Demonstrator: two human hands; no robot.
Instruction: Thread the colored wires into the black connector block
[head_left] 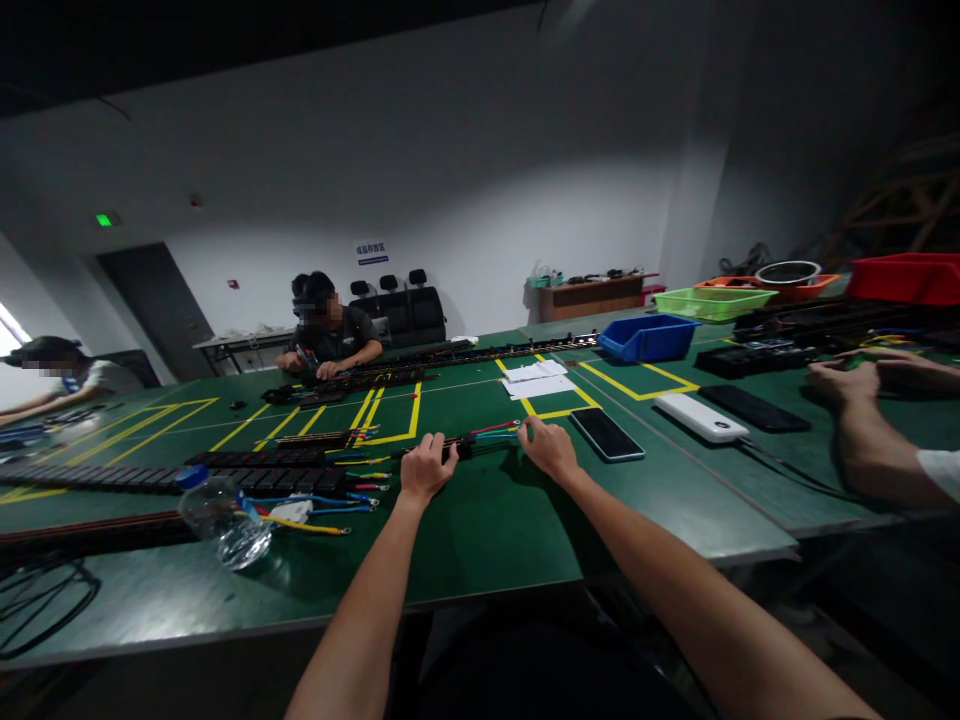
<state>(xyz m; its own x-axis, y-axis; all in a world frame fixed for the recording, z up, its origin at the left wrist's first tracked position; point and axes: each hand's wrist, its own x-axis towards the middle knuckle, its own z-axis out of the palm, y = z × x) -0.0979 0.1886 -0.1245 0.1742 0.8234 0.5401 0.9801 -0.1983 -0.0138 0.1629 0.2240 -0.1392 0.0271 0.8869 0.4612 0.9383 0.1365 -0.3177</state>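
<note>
Near the middle of the green table (465, 520), my left hand (427, 468) is closed on a dark cable bundle (463, 446). Coloured wires (495, 434), red, blue and green, fan out from the bundle's right end. My right hand (549, 447) has its fingers together at the tips of these wires; the small end it holds is mostly hidden. Left of my left hand lie long black strips (277, 480) with red, green, blue and yellow wires ending in metal lugs. A phone (607, 434) lies just right of my right hand.
A water bottle (225, 520) stands at the left front. Beyond my hands lie white papers (537, 380) and a blue bin (648, 338). A white power bank (700, 418) with a cable is at the right, near another person's hands (851, 385). Two people sit across and at the far left.
</note>
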